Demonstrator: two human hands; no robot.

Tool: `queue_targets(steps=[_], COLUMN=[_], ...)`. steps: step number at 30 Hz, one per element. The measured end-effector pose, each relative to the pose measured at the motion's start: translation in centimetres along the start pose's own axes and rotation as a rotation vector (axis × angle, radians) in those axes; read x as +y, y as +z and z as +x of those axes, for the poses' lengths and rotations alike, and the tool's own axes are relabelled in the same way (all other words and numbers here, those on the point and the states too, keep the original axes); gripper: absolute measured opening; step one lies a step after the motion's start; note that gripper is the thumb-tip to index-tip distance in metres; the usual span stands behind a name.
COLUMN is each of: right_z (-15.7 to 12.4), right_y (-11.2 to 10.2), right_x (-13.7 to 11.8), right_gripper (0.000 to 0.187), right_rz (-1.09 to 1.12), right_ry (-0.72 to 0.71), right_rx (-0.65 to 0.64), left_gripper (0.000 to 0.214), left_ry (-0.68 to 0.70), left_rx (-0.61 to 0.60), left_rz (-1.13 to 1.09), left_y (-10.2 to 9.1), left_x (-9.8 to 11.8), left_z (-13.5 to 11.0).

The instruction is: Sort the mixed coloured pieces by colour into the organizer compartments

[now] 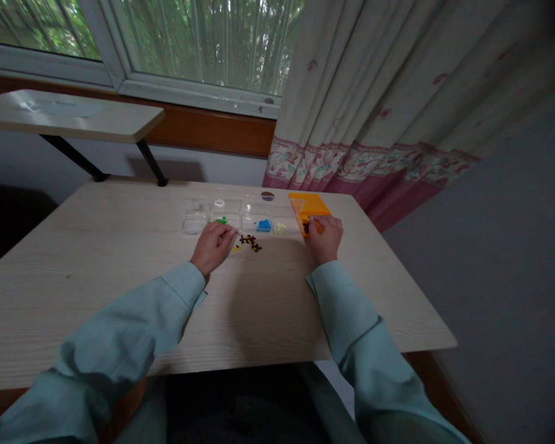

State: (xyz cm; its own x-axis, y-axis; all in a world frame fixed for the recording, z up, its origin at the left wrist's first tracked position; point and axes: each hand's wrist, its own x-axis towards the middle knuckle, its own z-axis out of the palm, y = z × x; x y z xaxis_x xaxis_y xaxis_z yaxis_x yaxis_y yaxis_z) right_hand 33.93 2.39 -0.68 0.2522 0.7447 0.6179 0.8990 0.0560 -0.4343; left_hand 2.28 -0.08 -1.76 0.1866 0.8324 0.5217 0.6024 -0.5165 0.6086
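My left hand (213, 245) rests on the wooden table (120, 290) with its fingers curled, fingertips beside a clear compartment tray (234, 217) that holds green (222, 219), blue (263, 226) and pale yellow (280, 227) small pieces. A scatter of dark brown pieces (250, 242) and a yellow piece (236, 249) lie on the table just right of that hand. My right hand (324, 238) is closed at the near end of an orange tray (308, 206), fingers pinched over dark pieces there; what it grips is too small to name.
A light bench-like table (69, 115) on black legs stands behind, under a window. A floral curtain (374, 123) hangs at the right, past the table's far right corner. A small dark round object (267, 196) lies behind the clear tray.
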Motion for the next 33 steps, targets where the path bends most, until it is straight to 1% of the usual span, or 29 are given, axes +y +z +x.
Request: queue_targets(steps=[2,5,9,11,16,20,25,33], right_z=[-0.4,-1.5,-3.1,-3.7,-3.9,-3.7,-3.7,-3.7], right_y=[0.2,0.6,1.0,1.1,1.1,0.9,0.8,1.0], right_x=[-1.0,-3.2,-5.9,-6.6,-6.7,-6.4,-6.4,-6.3], right_gripper=[0.031,0.028,0.023,0.02,0.017,0.019,0.02,0.02], right_rz=[0.025,0.071,0.161,0.206,0.254,0.254,0.26,0.263], right_ry=[-0.063,-0.18,-0.365,-0.414,-0.426,-0.401,-0.407,-0.414], right_rx=[-0.021,-0.073,-0.171,-0.195,-0.201,-0.205,-0.198,-0.213], left_gripper=[0.021,0.026,0.031,0.031,0.03,0.028,0.025,0.027], left_ry=[0.043,0.099,0.12,0.122,0.127,0.127,0.108,0.147], left_rx=[-0.038,-0.112,-0.181,-0.192,-0.187,-0.181,-0.176,-0.265], left_rz=[0.048,0.112,0.221,0.256,0.275,0.269,0.241,0.139], left_y=[0.0,0.1,0.3,0.4,0.3,0.3,0.3,-0.7], left_x=[-0.1,-0.1,0.0,0.1,0.2,0.3,-0.1,-1.3], left_z=[0.0,-0.1,-0.4,-0.5,-0.5,-0.6,-0.5,-0.4])
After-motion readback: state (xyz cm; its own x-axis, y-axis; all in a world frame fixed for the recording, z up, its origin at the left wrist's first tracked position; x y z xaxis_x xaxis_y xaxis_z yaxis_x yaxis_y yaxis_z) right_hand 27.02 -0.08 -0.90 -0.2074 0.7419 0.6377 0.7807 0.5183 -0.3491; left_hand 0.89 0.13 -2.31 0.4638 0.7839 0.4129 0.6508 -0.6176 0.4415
